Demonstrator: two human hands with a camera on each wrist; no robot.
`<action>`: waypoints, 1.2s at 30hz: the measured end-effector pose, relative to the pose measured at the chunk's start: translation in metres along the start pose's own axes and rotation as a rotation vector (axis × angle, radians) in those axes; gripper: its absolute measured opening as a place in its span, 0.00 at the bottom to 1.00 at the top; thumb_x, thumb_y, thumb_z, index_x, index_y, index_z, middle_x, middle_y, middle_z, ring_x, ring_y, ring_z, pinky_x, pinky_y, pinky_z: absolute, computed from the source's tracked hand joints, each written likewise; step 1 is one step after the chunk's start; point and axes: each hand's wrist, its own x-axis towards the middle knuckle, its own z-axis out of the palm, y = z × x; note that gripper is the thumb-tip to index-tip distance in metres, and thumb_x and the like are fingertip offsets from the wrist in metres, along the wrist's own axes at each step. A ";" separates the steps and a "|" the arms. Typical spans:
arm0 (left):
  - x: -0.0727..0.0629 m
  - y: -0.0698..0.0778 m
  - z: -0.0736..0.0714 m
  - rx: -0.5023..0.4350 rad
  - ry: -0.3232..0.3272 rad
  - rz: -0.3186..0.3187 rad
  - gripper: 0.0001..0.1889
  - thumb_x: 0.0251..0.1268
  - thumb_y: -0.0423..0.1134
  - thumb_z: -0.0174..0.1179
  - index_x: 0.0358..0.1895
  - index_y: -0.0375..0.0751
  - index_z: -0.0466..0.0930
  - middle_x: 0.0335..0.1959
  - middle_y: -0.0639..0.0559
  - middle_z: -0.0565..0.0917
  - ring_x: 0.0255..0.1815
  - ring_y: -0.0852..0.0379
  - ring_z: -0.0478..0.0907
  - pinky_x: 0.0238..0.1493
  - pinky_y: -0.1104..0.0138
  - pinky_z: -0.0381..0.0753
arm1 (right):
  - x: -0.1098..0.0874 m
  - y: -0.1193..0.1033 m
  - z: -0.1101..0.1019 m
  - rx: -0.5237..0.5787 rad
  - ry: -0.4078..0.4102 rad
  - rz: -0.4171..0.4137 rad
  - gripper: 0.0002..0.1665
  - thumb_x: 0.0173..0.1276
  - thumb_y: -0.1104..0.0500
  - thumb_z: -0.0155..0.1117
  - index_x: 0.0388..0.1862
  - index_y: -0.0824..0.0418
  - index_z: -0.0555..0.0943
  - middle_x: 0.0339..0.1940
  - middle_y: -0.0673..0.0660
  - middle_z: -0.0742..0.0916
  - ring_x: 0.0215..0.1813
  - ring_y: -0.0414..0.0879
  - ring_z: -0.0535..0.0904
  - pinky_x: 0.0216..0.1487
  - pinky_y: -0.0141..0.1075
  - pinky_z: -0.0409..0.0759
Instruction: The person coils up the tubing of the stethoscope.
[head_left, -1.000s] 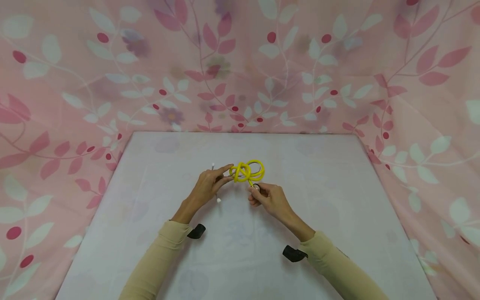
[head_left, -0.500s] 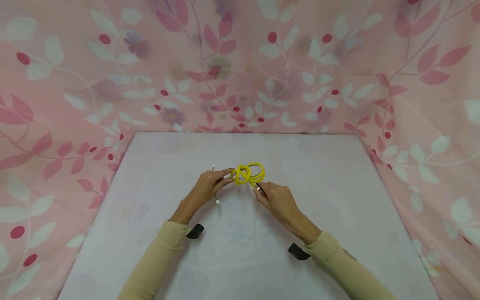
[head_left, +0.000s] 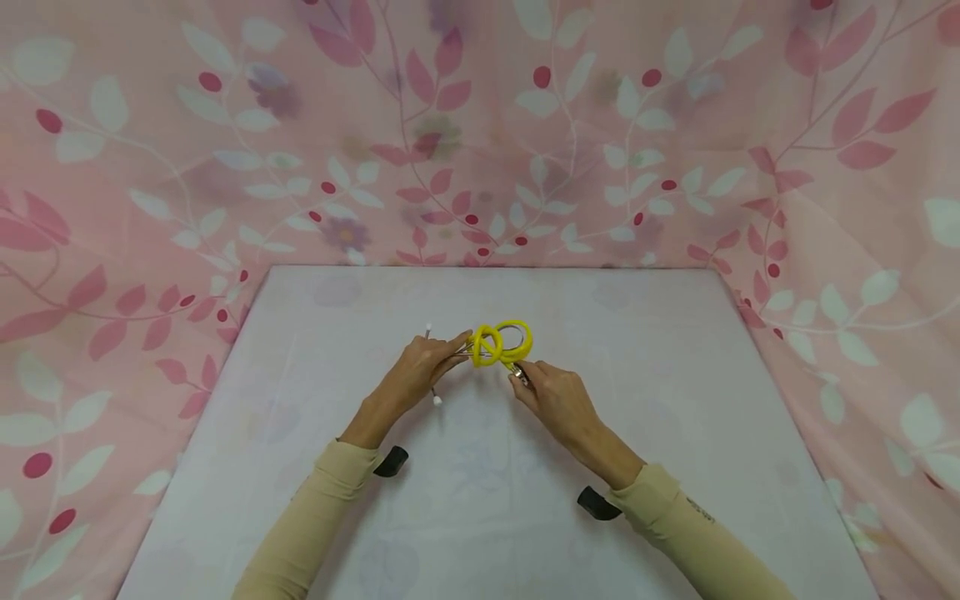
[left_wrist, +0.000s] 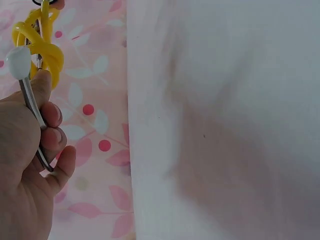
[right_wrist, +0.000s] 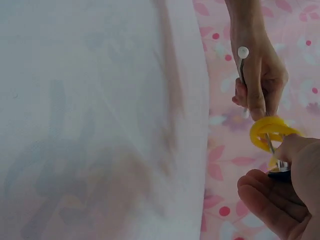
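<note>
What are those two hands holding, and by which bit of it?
The left hand grips a white-tipped metal rod by its middle. The right hand pinches a silver-and-dark piece beside the yellow loops; which part, I can't tell.

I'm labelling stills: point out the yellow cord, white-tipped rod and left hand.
Yellow cord (left_wrist: pixel 46 48): left wrist view, on a middle strand.
White-tipped rod (left_wrist: pixel 33 104): left wrist view, on its metal shaft.
Left hand (head_left: pixel 417 365): head view, on its back.
</note>
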 end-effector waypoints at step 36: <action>-0.008 -0.005 -0.001 -0.301 -0.032 0.055 0.06 0.65 0.34 0.63 0.42 0.41 0.85 0.36 0.53 0.86 0.34 0.62 0.77 0.39 0.68 0.78 | 0.014 0.055 0.003 0.503 -0.160 0.333 0.15 0.72 0.56 0.62 0.54 0.58 0.84 0.45 0.60 0.90 0.40 0.48 0.89 0.42 0.37 0.86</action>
